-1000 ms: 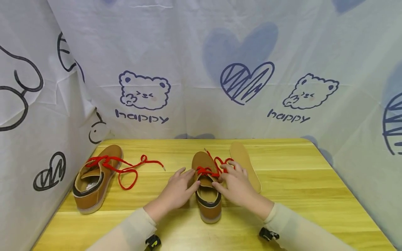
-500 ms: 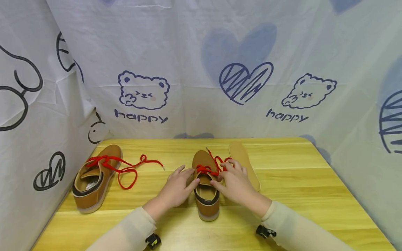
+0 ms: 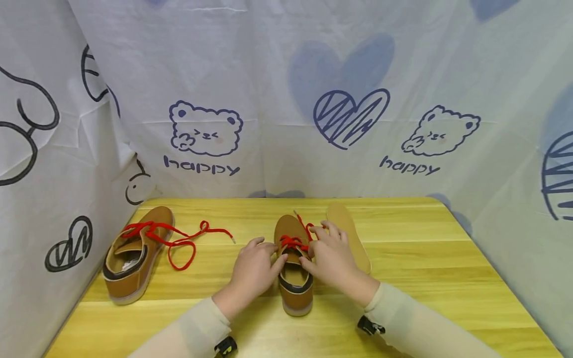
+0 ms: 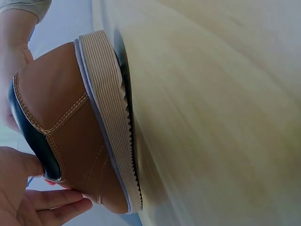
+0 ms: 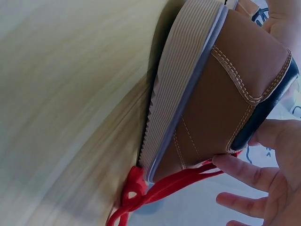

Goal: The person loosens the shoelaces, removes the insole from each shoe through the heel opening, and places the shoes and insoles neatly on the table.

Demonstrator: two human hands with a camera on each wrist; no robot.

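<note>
In the head view a brown shoe (image 3: 297, 300) with red laces (image 3: 293, 242) stands on the table, toe pointing away. My left hand (image 3: 254, 267) pinches the left edge of its opening, thumb at the dark collar and fingers along the outer side, as the left wrist view shows of the shoe (image 4: 70, 108). On the other edge my right hand (image 3: 333, 258) does the same; in the right wrist view its thumb goes behind the collar and its index finger (image 5: 244, 172) touches the brown side. The thumb tips inside the shoe are hidden.
A tan insole (image 3: 349, 233) lies just beyond my right hand. Another brown shoe (image 3: 136, 261) stands at the table's left edge, its loose red lace (image 3: 188, 243) trailing rightward. White printed cloth (image 3: 277, 99) hangs behind the wooden table (image 3: 425, 278).
My right hand has shifted slightly left and its fingers now hide more of the loose lace. My left hand has turned a little. The shoe has barely moved.
</note>
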